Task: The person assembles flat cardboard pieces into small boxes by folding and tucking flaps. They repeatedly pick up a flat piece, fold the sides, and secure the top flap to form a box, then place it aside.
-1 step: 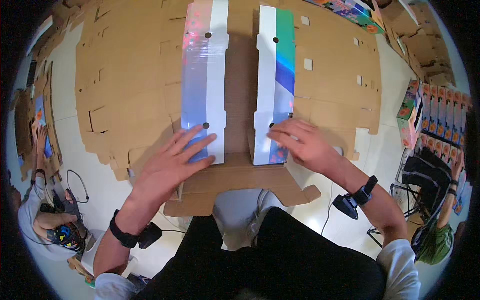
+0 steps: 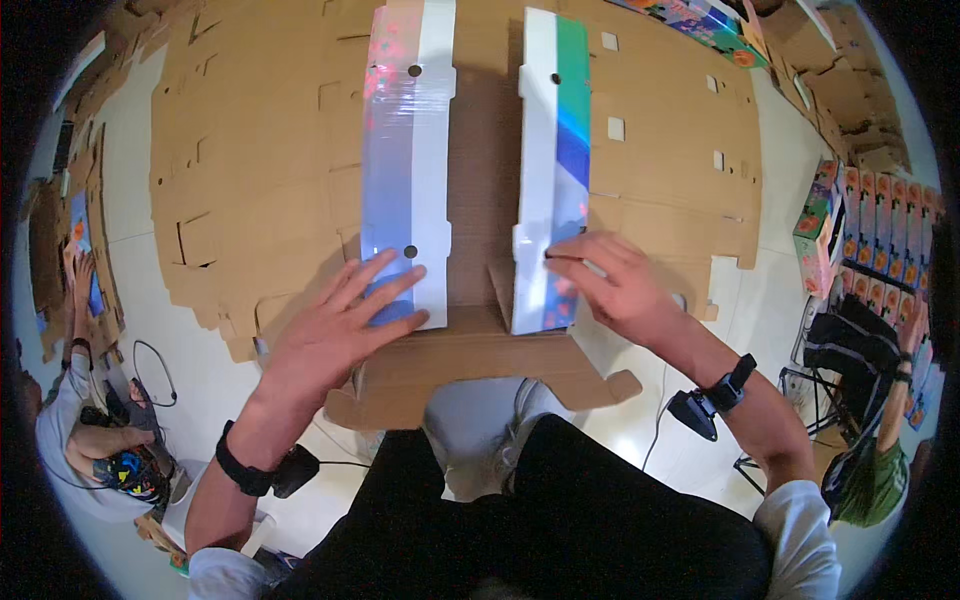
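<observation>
Before me lies a long cardboard box, its brown inside (image 2: 482, 170) showing between two long folded side panels. The left panel (image 2: 432, 180) is white along its inner edge and pale blue and pink outside, with round holes. My left hand (image 2: 325, 325) rests on its near end, fingers spread. The right panel (image 2: 541, 170) is white, green and blue. My right hand (image 2: 615, 282) pinches it near its lower round hole, thumb and fingers together. A brown end flap (image 2: 470, 365) extends toward me from the near end.
Flat brown cardboard sheets (image 2: 260, 150) lie under and around the box. Folded printed boxes (image 2: 885, 230) stand in rows at the right, near a black bag (image 2: 850, 345). Another person (image 2: 95, 440) works at far left, and one in green (image 2: 870, 480) at far right.
The right panel has shifted slightly right, widening the gap between the panels. My right hand has moved a little right with its fingers at the lower hole; my left hand has barely moved.
</observation>
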